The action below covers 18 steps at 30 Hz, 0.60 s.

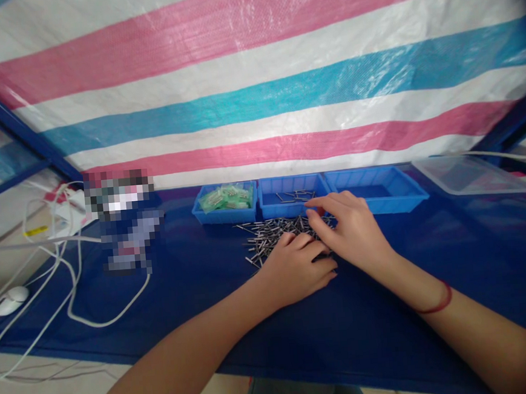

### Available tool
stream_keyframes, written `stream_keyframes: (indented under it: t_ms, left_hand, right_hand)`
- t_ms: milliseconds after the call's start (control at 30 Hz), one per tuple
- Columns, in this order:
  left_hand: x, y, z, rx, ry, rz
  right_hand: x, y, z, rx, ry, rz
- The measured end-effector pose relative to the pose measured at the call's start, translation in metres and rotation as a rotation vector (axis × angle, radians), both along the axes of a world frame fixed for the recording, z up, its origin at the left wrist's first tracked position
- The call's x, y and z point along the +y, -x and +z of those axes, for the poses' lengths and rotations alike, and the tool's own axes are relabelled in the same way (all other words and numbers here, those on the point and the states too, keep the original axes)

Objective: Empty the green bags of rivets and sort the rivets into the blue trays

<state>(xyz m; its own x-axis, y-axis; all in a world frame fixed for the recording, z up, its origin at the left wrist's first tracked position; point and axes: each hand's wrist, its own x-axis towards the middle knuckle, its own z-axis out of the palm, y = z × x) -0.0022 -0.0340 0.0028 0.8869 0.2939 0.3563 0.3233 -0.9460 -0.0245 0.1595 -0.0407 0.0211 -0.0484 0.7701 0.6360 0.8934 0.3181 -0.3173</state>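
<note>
A heap of thin metal pins that look like blind rivets (266, 236) lies on the blue tabletop in front of the bins. My left hand (296, 270) rests palm down at the near right side of the heap, fingers spread and slightly bent, with nothing visibly gripped. Over the heap's right side is my right hand (350, 226), thumb and index finger stretched toward the front of the middle blue bin (277, 210) with a small gap between them. A few rivets lie inside that bin. Both hands hide part of the heap.
The left blue bin (225, 216) holds green-tinted plastic bags of small parts. To the right stands another blue bin (382, 204), beside a clear plastic lid (471, 174). White cables (72, 291) and a blurred-out item (133, 234) occupy the table's left side. Striped sheeting (256, 106) hangs behind.
</note>
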Motion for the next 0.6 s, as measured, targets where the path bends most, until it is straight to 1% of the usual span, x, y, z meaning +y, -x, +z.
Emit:
stream_keyframes:
  t_ms: [200, 300, 400, 500, 600]
  left_hand:
    - [0.000, 0.000, -0.005, -0.054, -0.055, -0.007]
    - [0.000, 0.000, -0.002, -0.070, -0.031, -0.017]
    - [0.002, 0.002, 0.007, -0.144, 0.094, 0.051]
    - [0.007, 0.008, 0.017, -0.336, 0.295, 0.154]
    - [0.014, 0.016, 0.020, -0.528, 0.439, 0.230]
  right_hand:
    - [0.000, -0.001, -0.001, 0.021, 0.020, 0.030]
    - [-0.002, -0.002, 0.001, 0.103, 0.031, 0.067]
    - [-0.006, -0.003, 0.004, 0.268, 0.089, 0.116]
    - [-0.011, 0.000, 0.006, 0.405, 0.216, 0.201]
    - [-0.014, 0.005, 0.004, 0.468, 0.310, 0.288]
